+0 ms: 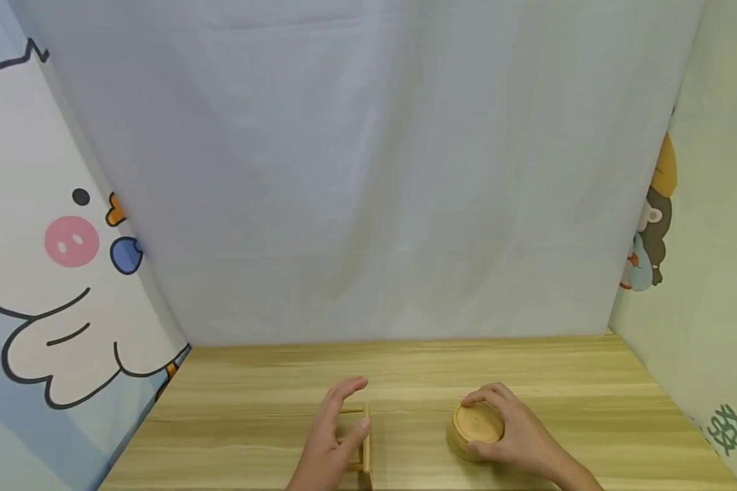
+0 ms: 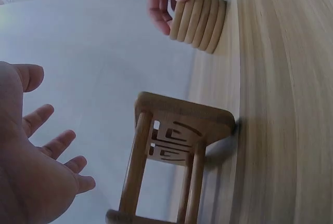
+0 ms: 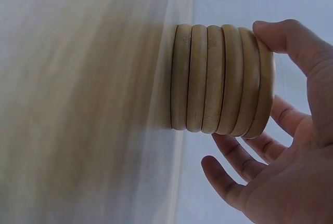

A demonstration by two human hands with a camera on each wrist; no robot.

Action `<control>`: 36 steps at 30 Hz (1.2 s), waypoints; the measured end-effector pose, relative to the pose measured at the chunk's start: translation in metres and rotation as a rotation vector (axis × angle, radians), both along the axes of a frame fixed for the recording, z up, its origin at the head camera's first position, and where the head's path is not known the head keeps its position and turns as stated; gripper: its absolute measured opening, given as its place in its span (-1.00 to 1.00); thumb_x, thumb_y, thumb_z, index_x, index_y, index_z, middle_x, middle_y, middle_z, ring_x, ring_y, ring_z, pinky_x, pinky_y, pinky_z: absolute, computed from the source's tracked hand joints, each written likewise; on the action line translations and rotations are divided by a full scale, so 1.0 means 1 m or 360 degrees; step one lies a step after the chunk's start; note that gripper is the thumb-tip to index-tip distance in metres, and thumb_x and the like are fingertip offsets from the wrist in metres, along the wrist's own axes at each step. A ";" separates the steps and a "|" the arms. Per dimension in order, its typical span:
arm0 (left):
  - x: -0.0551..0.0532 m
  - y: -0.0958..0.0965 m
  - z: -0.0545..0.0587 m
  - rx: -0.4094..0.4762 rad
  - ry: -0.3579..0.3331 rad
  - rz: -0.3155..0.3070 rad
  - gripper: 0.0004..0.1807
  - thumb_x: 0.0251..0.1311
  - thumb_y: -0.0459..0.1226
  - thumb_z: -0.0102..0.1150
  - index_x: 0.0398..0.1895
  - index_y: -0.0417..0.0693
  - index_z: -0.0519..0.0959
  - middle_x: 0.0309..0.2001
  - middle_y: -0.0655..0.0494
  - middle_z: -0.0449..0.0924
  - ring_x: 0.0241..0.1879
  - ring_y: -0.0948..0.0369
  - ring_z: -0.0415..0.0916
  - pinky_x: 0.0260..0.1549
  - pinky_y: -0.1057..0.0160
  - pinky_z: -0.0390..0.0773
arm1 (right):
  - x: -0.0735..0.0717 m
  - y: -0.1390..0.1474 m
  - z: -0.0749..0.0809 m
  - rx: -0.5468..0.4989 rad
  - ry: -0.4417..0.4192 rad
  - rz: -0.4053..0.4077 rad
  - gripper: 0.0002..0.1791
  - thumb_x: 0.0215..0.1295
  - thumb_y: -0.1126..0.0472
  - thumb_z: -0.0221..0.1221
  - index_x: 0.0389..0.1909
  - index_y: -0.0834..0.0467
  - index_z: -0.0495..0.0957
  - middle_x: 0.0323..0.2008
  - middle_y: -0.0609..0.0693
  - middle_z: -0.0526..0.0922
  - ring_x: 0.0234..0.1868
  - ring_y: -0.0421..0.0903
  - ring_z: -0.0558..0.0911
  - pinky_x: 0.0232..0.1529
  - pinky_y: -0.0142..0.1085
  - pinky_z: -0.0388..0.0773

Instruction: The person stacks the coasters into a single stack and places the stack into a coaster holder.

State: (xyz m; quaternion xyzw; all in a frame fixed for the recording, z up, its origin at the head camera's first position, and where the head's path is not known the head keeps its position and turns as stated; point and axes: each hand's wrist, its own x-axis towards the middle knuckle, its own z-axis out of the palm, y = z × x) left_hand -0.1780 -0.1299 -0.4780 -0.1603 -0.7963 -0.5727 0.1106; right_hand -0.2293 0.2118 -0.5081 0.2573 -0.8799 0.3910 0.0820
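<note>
A stack of several round wooden coasters [image 1: 478, 424] stands on the table to the right. My right hand [image 1: 522, 435] grips it near the top, the thumb [image 3: 283, 36] on one side of the uppermost coaster and fingers on the opposite side. The coasters [image 3: 208, 78] lie flat on one another, with the upper ones slightly offset. My left hand [image 1: 328, 440] hovers by a small wooden coaster holder [image 2: 184, 112] with posts and a cut-out pattern in its end plate. Its fingers are spread and loosely bent, apart from the holder in the left wrist view.
The wood-grain table [image 1: 252, 389] runs back to a pale hanging cloth [image 1: 368, 170]. Cloth with cartoon figures closes off the left side [image 1: 43, 170], and a light green printed cloth [image 1: 712, 273] stands at the right.
</note>
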 end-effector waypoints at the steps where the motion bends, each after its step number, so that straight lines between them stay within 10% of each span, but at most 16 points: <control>1: 0.000 0.003 0.001 -0.0008 -0.0004 -0.0011 -0.47 0.63 -0.22 0.25 0.57 0.26 0.49 0.56 0.11 0.44 0.59 -0.15 0.27 0.40 -0.59 0.26 | 0.000 0.001 0.000 -0.0002 -0.0004 0.0002 -0.42 0.06 0.03 0.68 0.12 -0.21 0.70 0.13 -0.22 0.59 0.11 -0.10 0.64 0.07 -0.20 0.64; 11: 0.001 0.042 0.004 -0.0178 0.0149 -0.0184 -0.49 0.60 -0.22 0.29 0.53 0.28 0.52 0.57 0.04 0.41 0.62 -0.27 0.21 0.38 -0.59 0.30 | 0.000 0.002 -0.002 0.0006 0.0018 -0.0002 -0.46 0.07 0.00 0.70 0.08 -0.23 0.72 0.10 -0.23 0.59 0.11 -0.10 0.63 0.07 -0.19 0.65; 23: 0.005 0.085 0.007 -0.0203 0.0040 -0.0457 -0.48 0.67 -0.12 0.18 0.60 0.13 0.44 0.64 -0.10 0.28 0.64 -0.35 0.13 0.32 -0.59 0.38 | -0.002 0.007 0.000 0.0007 0.0043 0.0054 -0.43 0.09 -0.08 0.72 0.12 -0.15 0.73 0.13 -0.17 0.65 0.12 -0.10 0.66 0.07 -0.02 0.69; 36: -0.003 0.121 0.007 -0.0190 -0.0363 -0.0263 -0.45 0.61 -0.03 0.22 0.54 0.04 0.50 0.62 -0.11 0.27 0.59 -0.32 0.23 0.34 -0.52 0.43 | -0.006 0.012 -0.003 -0.0043 0.0069 0.0110 -0.41 0.03 -0.05 0.74 0.09 -0.10 0.74 0.10 -0.11 0.67 0.11 -0.17 0.66 0.01 -0.18 0.70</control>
